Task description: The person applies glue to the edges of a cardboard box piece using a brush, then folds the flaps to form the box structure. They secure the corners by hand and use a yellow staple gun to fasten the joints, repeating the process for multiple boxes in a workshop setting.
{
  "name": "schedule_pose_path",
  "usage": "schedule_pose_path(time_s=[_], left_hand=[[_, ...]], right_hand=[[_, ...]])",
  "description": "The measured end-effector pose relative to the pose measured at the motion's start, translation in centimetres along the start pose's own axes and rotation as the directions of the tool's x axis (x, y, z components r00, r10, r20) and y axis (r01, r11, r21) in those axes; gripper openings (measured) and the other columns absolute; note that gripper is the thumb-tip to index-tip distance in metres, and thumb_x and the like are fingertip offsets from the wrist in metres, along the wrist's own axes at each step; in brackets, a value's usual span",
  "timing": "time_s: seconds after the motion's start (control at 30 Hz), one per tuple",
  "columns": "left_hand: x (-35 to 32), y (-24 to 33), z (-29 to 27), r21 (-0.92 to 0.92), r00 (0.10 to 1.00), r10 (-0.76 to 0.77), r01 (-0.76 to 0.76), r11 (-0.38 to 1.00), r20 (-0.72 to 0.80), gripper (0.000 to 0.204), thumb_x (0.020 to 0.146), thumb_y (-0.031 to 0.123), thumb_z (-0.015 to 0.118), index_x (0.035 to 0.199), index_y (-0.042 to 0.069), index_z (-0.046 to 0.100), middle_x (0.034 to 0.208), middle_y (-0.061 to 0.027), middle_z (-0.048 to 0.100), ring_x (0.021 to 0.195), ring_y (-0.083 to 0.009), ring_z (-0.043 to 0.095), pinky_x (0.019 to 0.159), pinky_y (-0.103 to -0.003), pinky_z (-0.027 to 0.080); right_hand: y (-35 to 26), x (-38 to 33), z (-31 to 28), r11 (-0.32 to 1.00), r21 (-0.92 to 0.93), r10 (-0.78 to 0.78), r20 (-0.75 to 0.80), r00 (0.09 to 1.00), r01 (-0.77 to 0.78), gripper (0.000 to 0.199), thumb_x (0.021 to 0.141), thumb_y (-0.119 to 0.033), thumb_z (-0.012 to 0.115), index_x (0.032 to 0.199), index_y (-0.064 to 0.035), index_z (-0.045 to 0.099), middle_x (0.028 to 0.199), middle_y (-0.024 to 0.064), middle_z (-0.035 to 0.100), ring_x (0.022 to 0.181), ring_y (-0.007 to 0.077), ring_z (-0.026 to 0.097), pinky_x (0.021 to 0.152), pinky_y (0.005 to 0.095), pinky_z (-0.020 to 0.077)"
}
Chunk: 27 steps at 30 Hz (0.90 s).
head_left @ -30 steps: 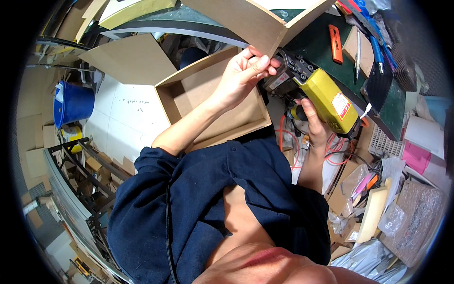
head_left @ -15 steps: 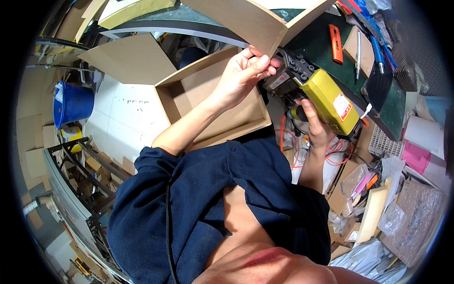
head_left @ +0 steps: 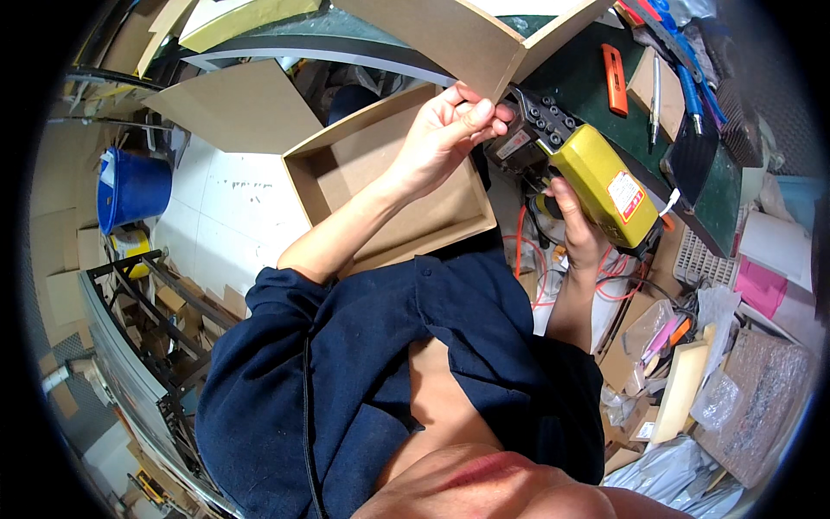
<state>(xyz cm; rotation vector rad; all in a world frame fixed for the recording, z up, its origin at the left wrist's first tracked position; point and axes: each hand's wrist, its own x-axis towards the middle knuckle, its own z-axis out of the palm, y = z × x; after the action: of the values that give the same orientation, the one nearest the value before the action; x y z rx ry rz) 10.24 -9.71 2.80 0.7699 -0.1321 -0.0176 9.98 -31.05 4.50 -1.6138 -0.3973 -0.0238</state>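
The corner of an upper wooden box juts out over the workbench edge. My left hand pinches that corner between thumb and fingers. My right hand grips a yellow and black nail gun from below, its handle mostly hidden. The tool's dark front end lies against or just beside the box corner, close to my left fingertips; whether it touches, I cannot tell. Across my lap rests another open wooden box, shallow, with a thin loose-looking board at its far left.
On the dark green bench lie an orange utility knife, a silver pen-like tool and blue-handled tools. Red cord hangs beneath. A blue bucket stands left; wrapped boards and scraps pile up right.
The nail gun has shifted very slightly in my right hand's grip. My left hand stays on the box corner, and the boxes keep their places.
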Motion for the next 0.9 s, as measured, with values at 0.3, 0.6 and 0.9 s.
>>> schedule_pose_path(time_s=[0.3, 0.6, 0.9], left_hand=[[0.0, 0.0, -0.3, 0.014, 1.000, -0.002, 0.002, 1.000, 0.006, 0.015, 0.094, 0.016, 0.059, 0.104, 0.006, 0.055, 0.102, -0.0101, 0.068, 0.090, -0.0113, 0.066, 0.087, -0.026, 0.051], [-2.5, 3.6, -1.1, 0.844, 0.919, 0.335, -0.342, 0.412, 0.209, 0.039, 0.083, 0.014, 0.072, 0.114, 0.005, 0.050, 0.106, -0.0103, 0.058, 0.103, -0.0205, 0.058, 0.091, -0.033, 0.048], [3.8, 12.1, 3.6, 0.564, 0.644, 0.048, -0.629, -0.535, 0.764, 0.079, 0.066, 0.044, 0.081, 0.131, 0.013, 0.047, 0.123, -0.0127, 0.051, 0.117, -0.0273, 0.048, 0.104, -0.045, 0.034]], right_hand=[[0.0, -0.1, 0.1, 0.995, 0.083, 0.063, -0.026, 0.998, -0.060, 0.031, 0.081, -0.003, 0.073, 0.111, -0.0006, 0.063, 0.105, 0.0077, 0.067, 0.094, 0.0163, 0.063, 0.085, 0.0287, 0.0472], [-3.3, -7.1, -6.3, 0.940, 0.337, 0.142, -0.247, 0.959, -0.052, 0.033, 0.079, 0.005, 0.065, 0.111, 0.0059, 0.061, 0.100, 0.0166, 0.066, 0.089, 0.0235, 0.065, 0.079, 0.0336, 0.0545], [-10.7, -10.9, -18.3, 0.813, -0.564, -0.303, -0.625, 0.719, -0.147, 0.040, 0.086, -0.012, 0.062, 0.121, 0.0048, 0.055, 0.106, 0.0163, 0.064, 0.096, 0.0277, 0.061, 0.088, 0.0371, 0.0476]])
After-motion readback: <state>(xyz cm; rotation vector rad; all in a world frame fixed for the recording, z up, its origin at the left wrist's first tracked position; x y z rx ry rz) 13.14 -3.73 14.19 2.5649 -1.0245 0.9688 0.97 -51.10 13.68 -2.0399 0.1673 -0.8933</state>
